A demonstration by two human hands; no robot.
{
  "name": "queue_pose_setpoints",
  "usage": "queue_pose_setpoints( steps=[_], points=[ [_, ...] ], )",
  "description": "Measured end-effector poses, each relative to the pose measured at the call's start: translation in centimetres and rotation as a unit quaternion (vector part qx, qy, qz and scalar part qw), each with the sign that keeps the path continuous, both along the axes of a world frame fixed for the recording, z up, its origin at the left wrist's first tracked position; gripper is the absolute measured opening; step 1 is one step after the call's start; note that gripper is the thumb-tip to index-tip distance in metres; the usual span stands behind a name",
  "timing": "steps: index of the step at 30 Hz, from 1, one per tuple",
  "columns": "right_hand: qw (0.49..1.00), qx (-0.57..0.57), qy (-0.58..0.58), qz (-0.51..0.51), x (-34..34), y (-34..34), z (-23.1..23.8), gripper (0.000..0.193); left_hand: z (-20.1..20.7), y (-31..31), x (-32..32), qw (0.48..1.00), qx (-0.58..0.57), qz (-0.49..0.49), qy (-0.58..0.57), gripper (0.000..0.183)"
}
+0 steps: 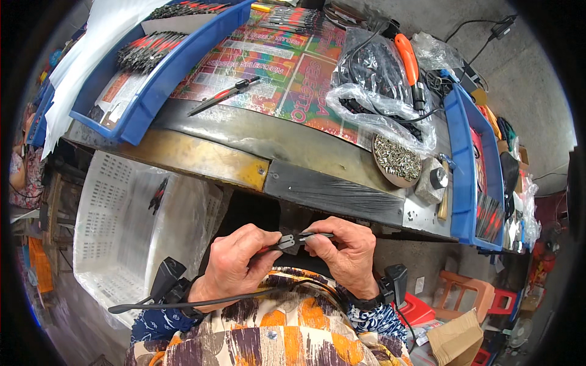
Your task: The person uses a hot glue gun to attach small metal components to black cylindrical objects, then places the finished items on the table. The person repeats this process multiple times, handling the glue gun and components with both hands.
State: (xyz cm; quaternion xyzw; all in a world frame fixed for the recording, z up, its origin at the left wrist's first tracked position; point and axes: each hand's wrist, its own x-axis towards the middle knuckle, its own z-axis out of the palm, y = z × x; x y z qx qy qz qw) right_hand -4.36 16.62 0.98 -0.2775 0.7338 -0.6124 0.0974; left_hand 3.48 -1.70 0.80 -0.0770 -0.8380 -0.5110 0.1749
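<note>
Left hand pinches grey tool; right hand, at three o'clock, pinches dark piece; best keep both level.

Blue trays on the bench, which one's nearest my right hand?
The right-end blue tray, near the grey block; the left-end blue tray lies much farther from your right hand.

The left hand hides much of the dark piece from me, and the right hand covers part of a thin black part; I can't tell whether they touch. Creased film blurs the bag's contents. The bits are too small to identify. The top edge cuts off the white sheet.
</note>
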Motion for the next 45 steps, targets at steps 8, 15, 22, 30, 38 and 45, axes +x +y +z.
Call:
queue_pose_setpoints(
  steps=[8, 15, 22, 30, 38, 45],
  points=[
    [0.990, -0.036, -0.128, -0.034, 0.8, -0.4, 0.3, 0.015, -0.1, 0.3, 0.0, 0.997, -0.062, 0.009, 0.040, 0.026],
    [0.978, -0.050, -0.201, -0.031, 0.9, -0.5, 0.2, 0.016, -0.2, 0.3, -0.1, 0.995, -0.088, 0.007, 0.047, 0.026],
    [0.978, -0.013, -0.205, 0.020, 1.0, -0.9, -0.3, 0.014, -0.2, 0.2, 0.0, 0.991, -0.126, -0.005, 0.041, 0.027],
    [0.977, 0.024, -0.205, 0.051, 0.8, -0.8, -0.8, 0.013, -0.6, 0.0, 0.3, 0.995, -0.096, -0.017, -0.010, 0.025],
    [0.989, 0.081, 0.013, 0.127, -0.3, -0.1, -0.9, 0.021, -1.0, -0.1, 0.7, 0.996, -0.061, -0.039, -0.045, 0.022],
    [0.985, 0.079, 0.065, 0.138, 0.0, 0.2, -1.4, 0.021, -1.8, -0.4, 0.8, 0.993, -0.075, -0.078, -0.037, 0.019]
  ],
)
